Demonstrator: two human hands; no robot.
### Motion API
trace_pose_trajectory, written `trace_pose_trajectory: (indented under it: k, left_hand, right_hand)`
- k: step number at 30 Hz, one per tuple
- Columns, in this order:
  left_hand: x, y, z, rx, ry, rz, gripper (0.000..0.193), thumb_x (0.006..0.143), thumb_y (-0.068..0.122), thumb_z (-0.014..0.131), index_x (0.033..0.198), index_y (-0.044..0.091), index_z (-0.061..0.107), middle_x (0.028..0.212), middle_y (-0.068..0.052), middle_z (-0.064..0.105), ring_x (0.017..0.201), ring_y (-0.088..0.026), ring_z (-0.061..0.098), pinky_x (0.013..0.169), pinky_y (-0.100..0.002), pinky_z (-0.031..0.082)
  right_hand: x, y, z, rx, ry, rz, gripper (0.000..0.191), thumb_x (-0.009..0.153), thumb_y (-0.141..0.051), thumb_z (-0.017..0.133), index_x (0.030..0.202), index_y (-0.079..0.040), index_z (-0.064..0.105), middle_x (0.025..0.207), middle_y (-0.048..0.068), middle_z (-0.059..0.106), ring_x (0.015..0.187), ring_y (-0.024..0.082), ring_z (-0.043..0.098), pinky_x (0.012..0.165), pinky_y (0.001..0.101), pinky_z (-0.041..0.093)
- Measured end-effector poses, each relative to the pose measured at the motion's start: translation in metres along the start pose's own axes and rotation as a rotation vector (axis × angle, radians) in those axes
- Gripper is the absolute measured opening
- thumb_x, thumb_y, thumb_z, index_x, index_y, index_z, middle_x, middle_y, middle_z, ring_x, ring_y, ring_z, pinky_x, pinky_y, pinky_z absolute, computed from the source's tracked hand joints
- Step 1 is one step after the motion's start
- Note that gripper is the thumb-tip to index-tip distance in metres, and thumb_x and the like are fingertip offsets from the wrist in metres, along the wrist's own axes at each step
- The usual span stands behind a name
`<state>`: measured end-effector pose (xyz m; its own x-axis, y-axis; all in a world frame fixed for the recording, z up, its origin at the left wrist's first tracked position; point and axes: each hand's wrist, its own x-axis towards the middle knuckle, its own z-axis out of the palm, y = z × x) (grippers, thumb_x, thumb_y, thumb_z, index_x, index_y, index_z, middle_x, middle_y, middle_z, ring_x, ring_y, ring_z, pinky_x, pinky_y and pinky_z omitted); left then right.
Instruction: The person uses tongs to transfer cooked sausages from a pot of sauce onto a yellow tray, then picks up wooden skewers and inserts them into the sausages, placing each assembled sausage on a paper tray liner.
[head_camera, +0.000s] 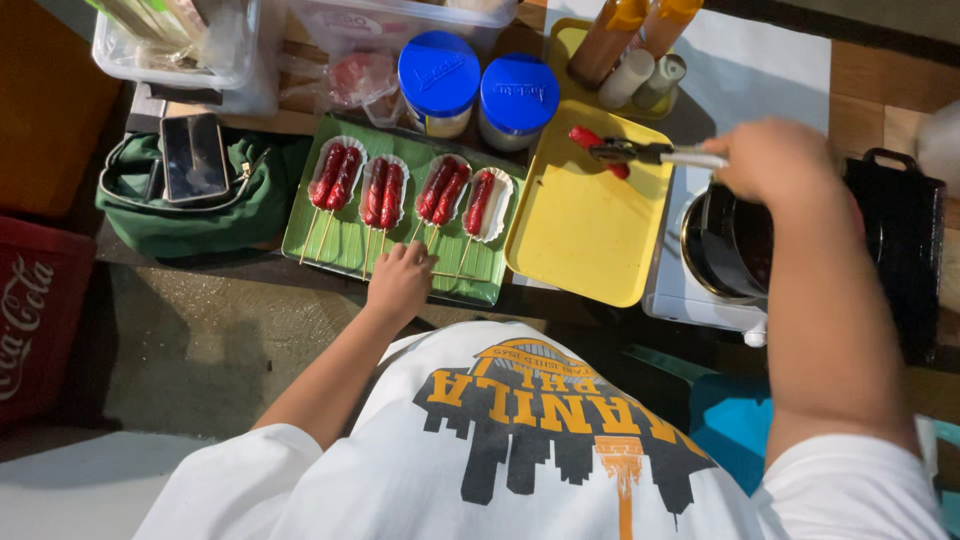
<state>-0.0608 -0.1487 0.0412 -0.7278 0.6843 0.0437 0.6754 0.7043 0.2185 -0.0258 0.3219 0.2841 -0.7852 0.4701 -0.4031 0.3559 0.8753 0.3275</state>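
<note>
Head view: two hands are seen over a desk.
Right hand (775, 160): fingers are closed on tongs (650, 153), which pinch a red sausage (590, 140) above the yellow tray (585, 235).
Left hand (398, 282): fingers are curled on skewer sticks at the green tray (340, 245).

Yellow tray (585, 235) lies mostly bare; blue-lidded jars (478, 90) crowd behind it.
</note>
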Motion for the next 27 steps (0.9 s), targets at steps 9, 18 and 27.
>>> trace_pose_trajectory:
  k: [9, 18, 27]
  left_hand:
    - [0.012, -0.003, 0.019, 0.169, 0.006, 0.233, 0.013, 0.086, 0.026, 0.067, 0.094, 0.018, 0.073, 0.108, 0.0, 0.058, 0.108, -0.022, 0.054, 0.094, -0.039, 0.041]
    - [0.007, -0.013, 0.006, 0.063, 0.029, 0.39, 0.009, 0.089, 0.026, 0.066, 0.09, 0.018, 0.07, 0.105, 0.001, 0.058, 0.104, -0.02, 0.054, 0.092, -0.039, 0.041]
    - [-0.008, -0.011, -0.046, -0.139, 0.084, 0.351, 0.017, 0.086, 0.025, 0.072, 0.1, 0.015, 0.068, 0.113, -0.003, 0.059, 0.108, -0.023, 0.057, 0.094, -0.042, 0.043]
  right_hand:
    - [-0.114, -0.015, 0.056, 0.494, -0.014, 0.129, 0.046, 0.093, -0.031, 0.075, 0.138, -0.04, 0.068, 0.098, 0.015, 0.076, 0.082, 0.033, 0.073, 0.077, 0.0468, 0.058]
    - [-0.158, -0.05, 0.123, 0.9, 0.14, 0.178, 0.052, 0.091, -0.022, 0.074, 0.142, -0.026, 0.064, 0.085, 0.016, 0.071, 0.066, 0.023, 0.068, 0.068, 0.0404, 0.054]
    - [-0.159, -0.066, 0.153, 1.003, 0.268, 0.173, 0.053, 0.09, -0.017, 0.072, 0.142, -0.02, 0.062, 0.097, 0.009, 0.073, 0.065, 0.019, 0.066, 0.065, 0.037, 0.054]
